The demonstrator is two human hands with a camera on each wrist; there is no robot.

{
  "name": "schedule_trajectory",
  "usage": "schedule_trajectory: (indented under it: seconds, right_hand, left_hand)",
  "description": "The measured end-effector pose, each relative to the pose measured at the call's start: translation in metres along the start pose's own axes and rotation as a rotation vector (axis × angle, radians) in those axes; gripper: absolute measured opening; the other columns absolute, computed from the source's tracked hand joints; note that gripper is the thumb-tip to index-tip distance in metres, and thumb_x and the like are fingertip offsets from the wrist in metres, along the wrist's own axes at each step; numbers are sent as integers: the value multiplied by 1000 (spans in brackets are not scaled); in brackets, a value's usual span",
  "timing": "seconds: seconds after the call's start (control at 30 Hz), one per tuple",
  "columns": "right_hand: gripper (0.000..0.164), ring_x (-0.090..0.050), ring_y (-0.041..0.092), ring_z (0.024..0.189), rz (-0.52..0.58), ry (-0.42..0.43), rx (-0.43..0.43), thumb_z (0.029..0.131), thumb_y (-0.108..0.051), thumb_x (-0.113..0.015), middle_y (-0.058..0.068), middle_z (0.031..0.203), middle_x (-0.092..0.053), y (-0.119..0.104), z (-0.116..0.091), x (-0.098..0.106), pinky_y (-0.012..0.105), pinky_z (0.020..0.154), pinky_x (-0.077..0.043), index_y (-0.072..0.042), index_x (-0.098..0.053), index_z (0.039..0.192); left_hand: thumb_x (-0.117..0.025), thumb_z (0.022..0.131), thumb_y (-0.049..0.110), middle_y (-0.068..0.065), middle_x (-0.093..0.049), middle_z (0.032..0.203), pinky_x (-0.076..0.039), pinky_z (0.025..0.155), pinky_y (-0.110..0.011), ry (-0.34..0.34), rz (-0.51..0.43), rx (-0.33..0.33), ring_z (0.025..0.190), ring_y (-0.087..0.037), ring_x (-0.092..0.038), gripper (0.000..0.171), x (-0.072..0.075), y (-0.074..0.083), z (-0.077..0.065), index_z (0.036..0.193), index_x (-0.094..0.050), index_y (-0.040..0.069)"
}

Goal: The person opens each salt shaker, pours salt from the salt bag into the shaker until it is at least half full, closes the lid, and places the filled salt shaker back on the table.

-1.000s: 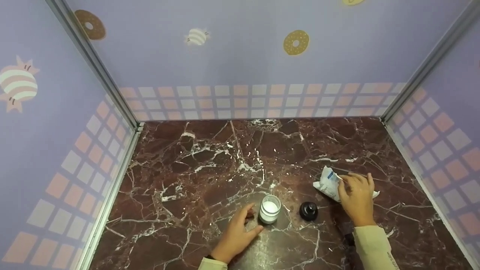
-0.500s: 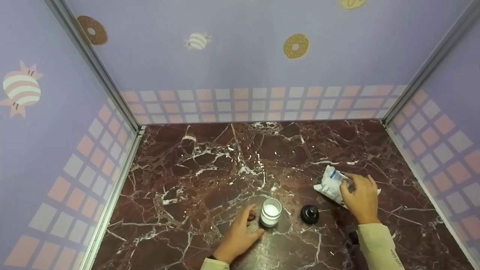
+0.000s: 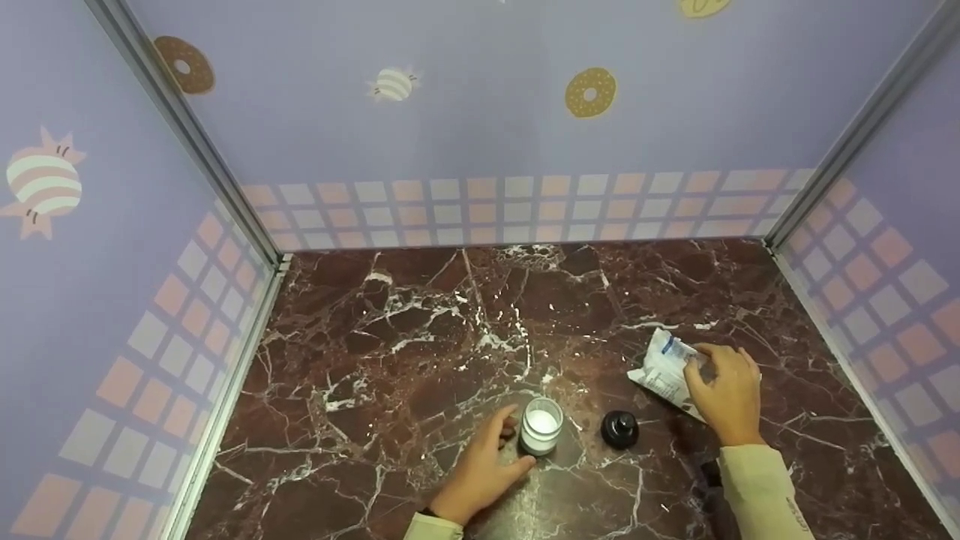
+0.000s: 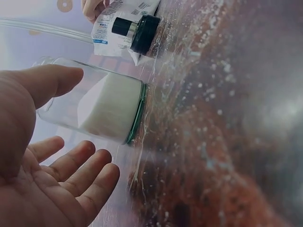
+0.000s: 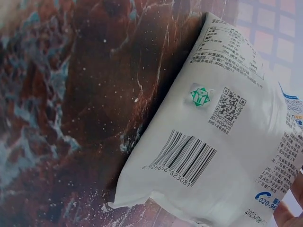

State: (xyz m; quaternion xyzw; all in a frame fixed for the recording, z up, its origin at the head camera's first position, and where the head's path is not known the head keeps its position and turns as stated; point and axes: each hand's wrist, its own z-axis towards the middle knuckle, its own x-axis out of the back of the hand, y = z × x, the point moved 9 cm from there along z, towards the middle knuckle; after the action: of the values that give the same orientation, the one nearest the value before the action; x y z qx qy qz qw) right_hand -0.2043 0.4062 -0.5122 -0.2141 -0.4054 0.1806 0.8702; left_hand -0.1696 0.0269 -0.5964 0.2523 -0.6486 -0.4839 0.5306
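In the head view a clear glass jar [image 3: 541, 426] with white grains inside stands upright and uncovered on the marble surface. My left hand [image 3: 480, 469] curves loosely beside it, thumb near its base; in the left wrist view the fingers [image 4: 94, 175] are spread and relaxed, with the thumb overlapping the glass. To the right, a white printed salt bag [image 3: 664, 371] rests on the surface. My right hand [image 3: 726, 394] holds its upper edge between thumb and fingers. The right wrist view shows the bag's barcode side [image 5: 203, 123], with fingertips at the lower right corner.
A black lid [image 3: 619, 430] with a raised knob sits between the jar and the bag. White specks are scattered over the dark red marble top [image 3: 420, 360]. Patterned purple panels [image 3: 480, 135] enclose the back and both sides.
The right hand has shifted slightly right along the bag, whose printed face now shows more fully. The left hand stays beside the jar, its thumb a little closer. The head view tilted slightly.
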Motion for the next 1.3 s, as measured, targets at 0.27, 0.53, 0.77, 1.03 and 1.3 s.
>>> schedule_trajectory:
  seconds: [0.27, 0.53, 0.77, 1.03, 1.3]
  right_hand:
    - [27, -62, 43, 105, 6, -28, -27, 89, -10, -65, 23, 105, -70, 6, 1, -4, 60, 114, -33, 4, -70, 111]
    - [32, -58, 43, 102, 34, -42, 10, 86, -8, -67, 25, 106, -68, 7, 4, -5, 59, 109, -34, 6, -67, 115]
    - [35, -55, 42, 100, 27, -91, -26, 87, -11, -68, 23, 106, -66, 16, 7, -8, 60, 104, -34, 5, -66, 118]
    - [40, -54, 44, 109, 14, -145, -60, 88, -14, -69, 25, 115, -64, 21, 8, -12, 61, 111, -29, 4, -64, 124]
    - [44, -51, 48, 121, 11, -181, -69, 90, -15, -68, 28, 121, -62, 21, 10, -17, 62, 124, -14, 6, -61, 129]
  left_hand:
    - [-82, 87, 16, -4, -53, 143, -51, 108, -39, -46, 7, 29, 127, -23, -57, 86, -9, -1, 2, 158, -34, 15]
    - [-81, 87, 14, -3, -53, 142, -50, 108, -38, -33, 11, 40, 127, -24, -57, 86, -8, -2, 3, 159, -33, 14]
    - [-82, 86, 14, -4, -53, 141, -51, 108, -38, -29, 2, 41, 127, -24, -57, 88, -8, -2, 3, 159, -33, 14]
    - [-82, 86, 15, -4, -53, 140, -52, 107, -38, -33, 11, 36, 125, -24, -58, 89, -8, -1, 4, 159, -32, 14]
    - [-85, 86, 22, -4, -53, 141, -50, 109, -39, -51, -12, 35, 126, -22, -56, 92, -10, -2, 6, 160, -31, 14]
